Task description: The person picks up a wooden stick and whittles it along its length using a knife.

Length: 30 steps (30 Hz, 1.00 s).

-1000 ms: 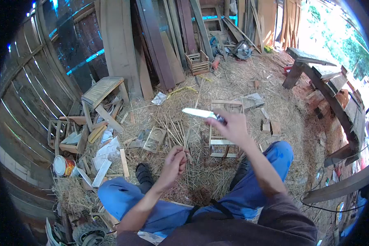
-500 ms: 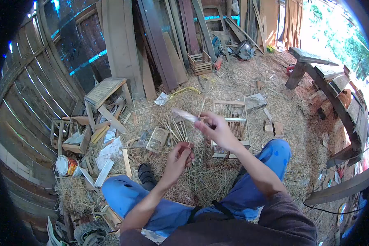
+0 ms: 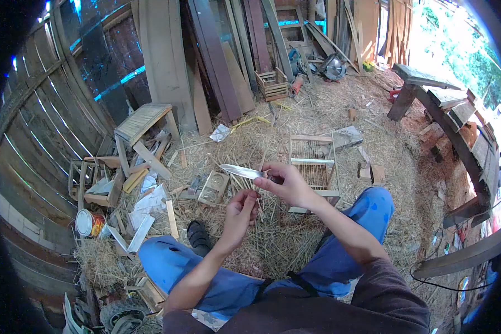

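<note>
In the head view my right hand is closed round the handle of a knife. Its bright blade points left, above my other hand. Just below, my left hand has its fingers pinched on a thin stick, mostly hidden by the fingers and hard to make out against the straw. To the right of the hands, a small slatted wooden cage frame lies on the ground. Many thin split sticks are scattered under and beyond the hands.
A small wooden stool and a paint can stand at left. A wooden crate and a circular saw are at the back. A heavy wooden bench runs along the right. Straw and shavings cover the floor.
The knife has swung lower, its blade now nearly level and closer to my left hand. My left hand has shifted slightly up and left.
</note>
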Available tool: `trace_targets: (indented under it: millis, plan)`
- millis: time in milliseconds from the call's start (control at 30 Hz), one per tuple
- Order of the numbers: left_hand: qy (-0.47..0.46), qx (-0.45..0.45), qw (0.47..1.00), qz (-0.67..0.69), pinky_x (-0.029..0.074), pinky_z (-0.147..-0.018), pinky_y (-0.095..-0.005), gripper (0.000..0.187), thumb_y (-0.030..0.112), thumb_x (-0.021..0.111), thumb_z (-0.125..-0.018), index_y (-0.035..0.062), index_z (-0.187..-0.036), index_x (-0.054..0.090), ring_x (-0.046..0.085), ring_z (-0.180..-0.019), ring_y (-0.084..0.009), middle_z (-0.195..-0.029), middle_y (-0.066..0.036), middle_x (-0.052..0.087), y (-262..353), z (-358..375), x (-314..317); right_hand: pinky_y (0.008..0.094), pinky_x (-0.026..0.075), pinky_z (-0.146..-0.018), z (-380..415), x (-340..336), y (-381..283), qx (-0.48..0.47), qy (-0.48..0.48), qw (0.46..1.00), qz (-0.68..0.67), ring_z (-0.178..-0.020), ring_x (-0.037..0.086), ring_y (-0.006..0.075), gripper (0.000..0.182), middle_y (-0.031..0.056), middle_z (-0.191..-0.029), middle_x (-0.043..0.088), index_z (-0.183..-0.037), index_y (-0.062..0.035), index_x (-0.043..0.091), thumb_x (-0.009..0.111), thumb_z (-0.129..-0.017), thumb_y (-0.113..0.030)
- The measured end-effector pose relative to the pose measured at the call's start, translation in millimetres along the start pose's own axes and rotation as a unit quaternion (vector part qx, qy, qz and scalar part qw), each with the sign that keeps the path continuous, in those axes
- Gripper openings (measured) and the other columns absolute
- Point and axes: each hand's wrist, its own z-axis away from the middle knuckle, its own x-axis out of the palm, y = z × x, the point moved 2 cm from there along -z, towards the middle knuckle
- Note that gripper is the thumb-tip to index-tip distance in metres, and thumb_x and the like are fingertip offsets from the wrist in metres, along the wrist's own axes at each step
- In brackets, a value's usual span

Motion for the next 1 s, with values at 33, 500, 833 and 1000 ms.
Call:
trace_targets:
  millis: [33,500,833,1000]
  plan:
    - [0.003,0.013,1.000,-0.014,0.026,-0.046,-0.0181,0.027,0.034,0.051,-0.103,0.0083,-0.107,0.057,0.034,-0.055,-0.0005,-0.073,0.006,0.046,-1,-1,-1,0.0224,0.031,-0.053,1,-3,-7,0.008,-0.005,1.000,0.011,-0.062,0.039,0.0019,0.030,-0.0061,-0.070,0.048,-0.109,0.0002,0.062,0.067,-0.095,-0.026]
    - [0.051,-0.004,0.998,-0.036,0.035,-0.050,-0.0183,0.022,0.027,0.049,-0.104,0.0078,-0.112,0.056,0.043,-0.061,-0.0016,-0.077,0.005,0.051,-1,0,-7,0.0465,0.049,-0.076,14,7,2,-0.135,-0.016,0.968,0.211,-0.088,0.062,0.0419,0.035,0.0214,-0.093,0.065,-0.117,-0.0016,0.059,0.062,-0.093,-0.027]
    - [0.020,0.002,0.996,-0.086,0.034,-0.051,-0.0201,0.018,0.023,0.046,-0.104,0.0081,-0.104,0.056,0.041,-0.061,-0.0033,-0.076,0.005,0.047,0,2,-2,0.0455,0.047,-0.080,23,13,6,-0.157,-0.056,0.948,0.273,-0.093,0.062,0.0360,0.031,0.0160,-0.094,0.064,-0.114,-0.0033,0.057,0.061,-0.092,-0.026]
    - [0.046,-0.014,0.996,-0.070,0.030,-0.050,-0.0206,0.017,0.021,0.046,-0.104,0.0075,-0.100,0.055,0.037,-0.060,-0.0022,-0.074,0.007,0.044,3,9,4,0.0411,0.046,-0.080,22,7,4,-0.204,-0.045,0.923,0.323,-0.089,0.063,0.0294,0.029,0.0100,-0.090,0.064,-0.111,-0.0066,0.059,0.064,-0.089,-0.025]
